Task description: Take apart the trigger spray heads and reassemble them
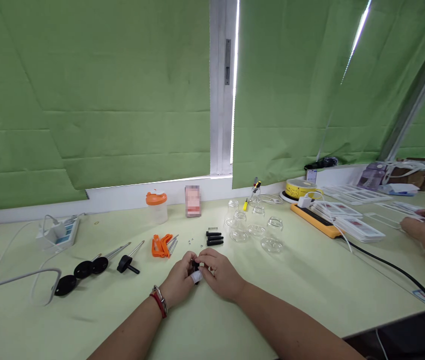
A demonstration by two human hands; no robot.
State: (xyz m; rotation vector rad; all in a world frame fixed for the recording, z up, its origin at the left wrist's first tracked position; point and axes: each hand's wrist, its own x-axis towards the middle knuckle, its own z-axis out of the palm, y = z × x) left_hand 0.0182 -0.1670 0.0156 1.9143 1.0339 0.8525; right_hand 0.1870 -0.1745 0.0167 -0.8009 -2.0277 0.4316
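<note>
Nearest me, low in the middle of the frame, two bare hands meet just above the pale green surface (182, 330). The left hand (177, 284) pinches a small black part (196, 266) between its fingers, a white wrap (196, 276) showing beside it. The right hand (223, 274) curls in from the other side, its fingertips at the same part; whether they grip it or only steady it, I can't tell, for the fingers hide most of it.

To my eye, this is close handwork on that one part, perhaps fitting or adjusting it. I'd say the next move calls for the left fingers to keep it still while the right ones work lightly and precisely.

A little farther, left of centre, lie a black-handled tool (124, 263) and orange hex-key holders (162, 246) with their keys. Just above the hands are tiny loose pieces (191, 241), black cylindrical parts (214, 239) and a small spring (212, 228). Right of these stand clear glass jars (239, 227).

Beyond, an orange-lidded cup (156, 206) stands near the wall; at the right edge, another person's hand (417, 229) rests by white frames. Green blinds (130, 100) fill the background.
</note>
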